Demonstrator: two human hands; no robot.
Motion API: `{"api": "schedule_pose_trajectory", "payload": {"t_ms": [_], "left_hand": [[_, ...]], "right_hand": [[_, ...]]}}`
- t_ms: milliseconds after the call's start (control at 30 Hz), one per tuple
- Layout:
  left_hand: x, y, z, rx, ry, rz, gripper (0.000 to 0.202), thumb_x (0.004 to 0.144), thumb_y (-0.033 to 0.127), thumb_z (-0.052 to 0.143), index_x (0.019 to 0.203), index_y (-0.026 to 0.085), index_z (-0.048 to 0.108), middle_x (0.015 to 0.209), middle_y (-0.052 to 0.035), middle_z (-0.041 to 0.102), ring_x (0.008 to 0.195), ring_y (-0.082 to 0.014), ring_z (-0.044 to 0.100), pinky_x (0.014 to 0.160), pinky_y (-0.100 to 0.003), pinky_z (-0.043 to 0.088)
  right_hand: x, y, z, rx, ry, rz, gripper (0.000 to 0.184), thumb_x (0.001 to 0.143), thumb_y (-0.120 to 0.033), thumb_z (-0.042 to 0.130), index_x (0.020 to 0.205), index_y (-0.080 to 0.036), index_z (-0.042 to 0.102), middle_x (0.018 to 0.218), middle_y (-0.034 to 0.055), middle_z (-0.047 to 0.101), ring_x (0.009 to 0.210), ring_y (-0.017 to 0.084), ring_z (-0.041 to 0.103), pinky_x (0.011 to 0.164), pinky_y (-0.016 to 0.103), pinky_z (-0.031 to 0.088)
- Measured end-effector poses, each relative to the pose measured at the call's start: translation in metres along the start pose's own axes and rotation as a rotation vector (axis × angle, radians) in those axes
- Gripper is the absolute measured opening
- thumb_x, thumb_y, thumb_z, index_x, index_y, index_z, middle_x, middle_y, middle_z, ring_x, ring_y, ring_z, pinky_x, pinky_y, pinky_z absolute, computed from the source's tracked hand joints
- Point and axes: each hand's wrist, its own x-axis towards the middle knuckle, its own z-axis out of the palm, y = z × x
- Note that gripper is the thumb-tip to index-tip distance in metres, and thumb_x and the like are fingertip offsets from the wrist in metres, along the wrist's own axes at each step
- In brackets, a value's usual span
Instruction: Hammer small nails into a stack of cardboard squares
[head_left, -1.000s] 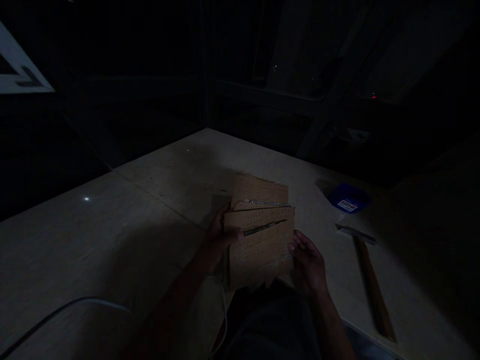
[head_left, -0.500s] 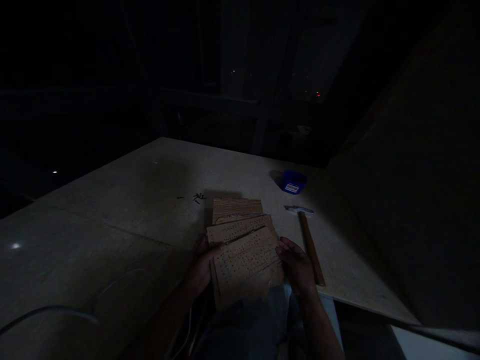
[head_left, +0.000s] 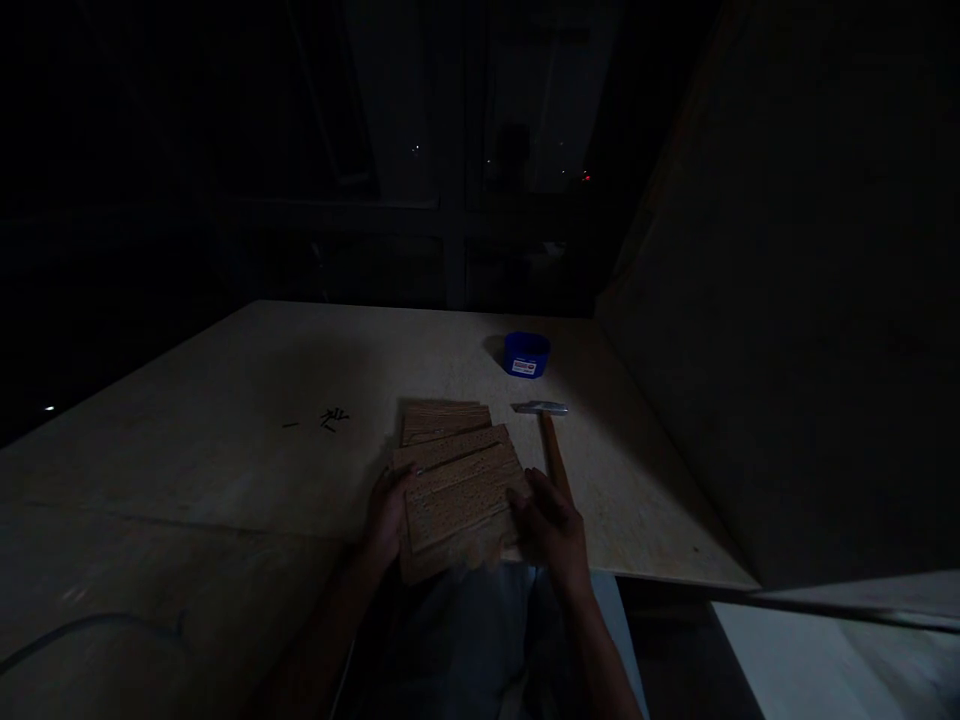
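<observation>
Several thin brown wooden boards (head_left: 461, 495), their faces dotted with small marks, are tilted at the table's front edge above my lap. My left hand (head_left: 388, 508) is closed on their left edge, with the thumb on top. On the right edge, my right hand (head_left: 551, 520) grips the boards between thumb and fingers. Behind them, another board (head_left: 442, 418) with striped grain shows only its far part; the rest is covered. A hammer (head_left: 553, 450) with a wooden handle lies just beyond my right hand, which hides the handle's near end.
A blue plastic tub (head_left: 526, 355) with a white label stands toward the back right of the pale table (head_left: 225, 370). Several dark nails (head_left: 332, 417) lie loose left of the boards. A cable (head_left: 90, 625) runs at lower left. A dark panel (head_left: 795, 330) rises on the right.
The view has swung to the right, so the tub, hammer and nails appear further left. Both hands keep hold of the boards, which now look more tightly overlapped.
</observation>
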Motion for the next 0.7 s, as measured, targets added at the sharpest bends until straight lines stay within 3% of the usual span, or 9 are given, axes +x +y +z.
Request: {"api": "schedule_pose_trajectory", "payload": {"t_ms": [100,167,300,467,700], "left_hand": [[0.018,-0.011,0.0,0.151,0.072,0.163,0.042,0.066,0.048,0.08,0.093,0.019,0.067,0.101,-0.0071,0.073,0.105,-0.0281,0.068,0.088,-0.036,0.053],[0.029,-0.017,-0.002,0.241,0.118,0.291,0.044,0.075,0.048,0.074,0.11,0.022,0.064,0.12,-0.009,0.069,0.119,-0.0264,0.062,0.098,-0.035,0.05],[0.041,-0.028,-0.011,0.45,0.169,0.491,0.054,0.086,0.048,0.063,0.133,0.022,0.053,0.144,-0.0126,0.053,0.135,-0.0268,0.05,0.115,-0.043,0.038],[0.042,-0.038,-0.028,0.731,0.116,0.715,0.044,0.092,0.048,0.055,0.125,0.019,0.059,0.133,-0.0125,0.059,0.128,-0.0273,0.054,0.113,-0.046,0.042],[0.044,-0.041,-0.033,0.82,0.104,0.823,0.035,0.095,0.044,0.049,0.113,0.019,0.065,0.116,-0.0107,0.066,0.112,-0.0253,0.061,0.104,-0.046,0.049]], "right_hand": [[-0.002,0.006,-0.002,-0.092,-0.007,-0.103,0.053,0.073,-0.042,0.082,0.122,-0.024,0.073,0.136,0.0102,0.066,0.13,0.032,0.058,0.113,0.052,0.042],[-0.003,0.01,-0.002,-0.127,-0.019,-0.167,0.05,0.078,-0.041,0.078,0.126,-0.026,0.071,0.139,0.009,0.064,0.132,0.031,0.056,0.115,0.053,0.04],[-0.004,0.013,-0.005,-0.192,-0.051,-0.304,0.046,0.087,-0.039,0.07,0.13,-0.027,0.068,0.142,0.0091,0.061,0.134,0.031,0.055,0.114,0.056,0.042],[-0.006,0.009,-0.008,-0.194,-0.054,-0.404,0.034,0.092,-0.035,0.064,0.125,-0.027,0.07,0.141,0.009,0.063,0.131,0.03,0.057,0.11,0.055,0.045],[0.007,0.0,-0.03,-0.194,0.087,-0.422,0.026,0.091,-0.039,0.064,0.108,-0.024,0.075,0.123,0.0105,0.072,0.118,0.029,0.064,0.103,0.051,0.05]]}}
